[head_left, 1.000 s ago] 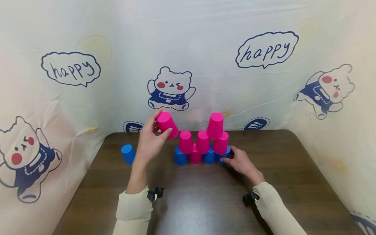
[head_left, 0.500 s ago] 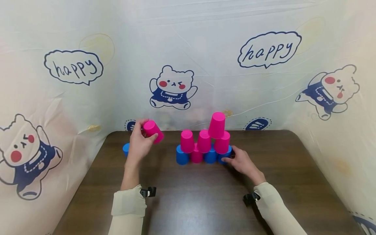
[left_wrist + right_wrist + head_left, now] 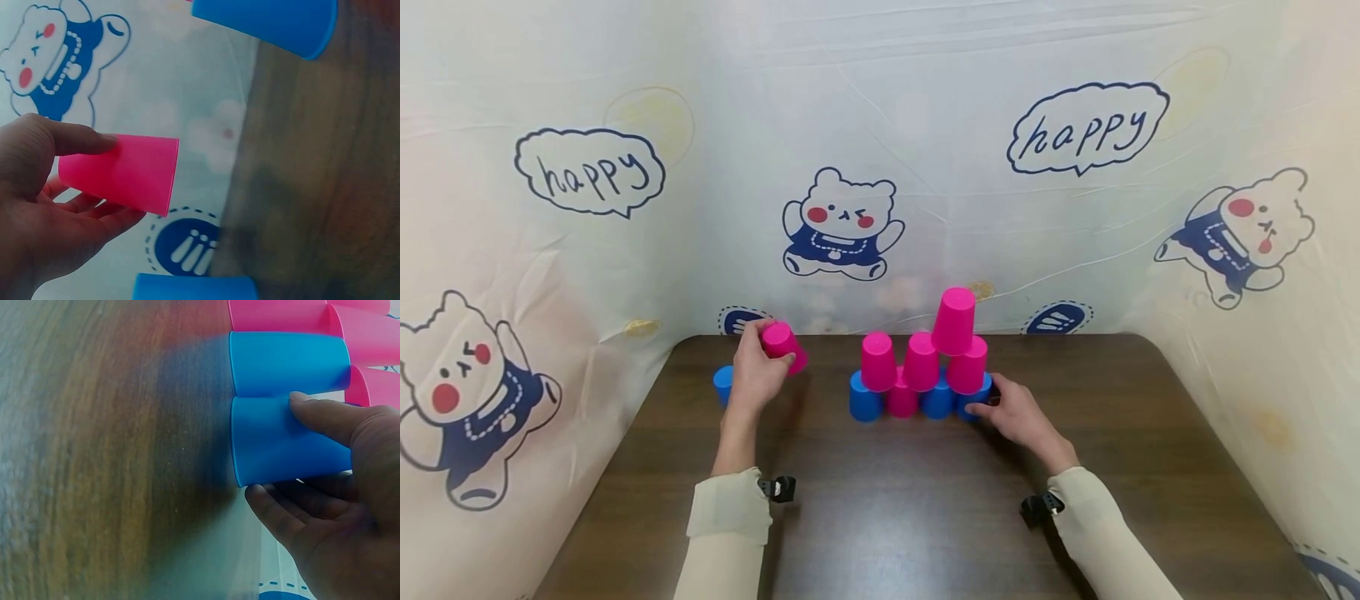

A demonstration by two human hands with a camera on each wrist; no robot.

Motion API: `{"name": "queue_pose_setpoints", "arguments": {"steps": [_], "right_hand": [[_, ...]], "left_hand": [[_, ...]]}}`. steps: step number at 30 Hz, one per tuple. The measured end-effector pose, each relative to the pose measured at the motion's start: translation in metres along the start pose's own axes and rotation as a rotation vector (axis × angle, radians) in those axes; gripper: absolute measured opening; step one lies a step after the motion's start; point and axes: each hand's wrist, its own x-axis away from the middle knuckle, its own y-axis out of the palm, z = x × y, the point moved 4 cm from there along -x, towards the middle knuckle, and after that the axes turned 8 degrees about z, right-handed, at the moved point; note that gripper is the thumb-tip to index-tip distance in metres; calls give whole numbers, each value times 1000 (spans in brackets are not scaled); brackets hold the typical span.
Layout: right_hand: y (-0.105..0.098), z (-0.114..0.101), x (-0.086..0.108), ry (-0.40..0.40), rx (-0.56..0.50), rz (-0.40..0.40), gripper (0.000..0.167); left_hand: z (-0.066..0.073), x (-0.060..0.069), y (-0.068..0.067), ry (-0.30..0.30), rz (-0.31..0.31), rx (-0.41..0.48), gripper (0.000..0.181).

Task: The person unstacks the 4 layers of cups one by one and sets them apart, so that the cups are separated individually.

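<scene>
Left hand [image 3: 757,368] pinched tilted pink cup [image 3: 134,172] left of cup stack [image 3: 921,362], apart; right hand [image 3: 1021,414] gripped blue cup [image 3: 275,440] at stack's right end, apparently to steady it

Soft light covered the backdrop [image 3: 940,108]; hazy glare lay on the table [image 3: 902,521]. Both wrist views were dimmer, the wood perhaps slightly blurred.

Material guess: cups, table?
Pink cups and blue cups: probably plastic, satin finish; even colour, smooth walls, thin clean rims.
Table: wood or wood-look laminate, slight sheen; brown grain, soft light patch on top. Can't tell which.
</scene>
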Motion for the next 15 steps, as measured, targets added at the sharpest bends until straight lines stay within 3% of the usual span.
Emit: {"name": "queue_pose_setpoints", "arguments": {"steps": [8, 15], "right_hand": [[0, 0, -1, -8, -3, 0, 54], [0, 0, -1, -4, -7, -2, 55]], "left_hand": [[-29, -9, 11, -25, -4, -52, 77], [-41, -13, 16, -74, -17, -52, 75]]}}
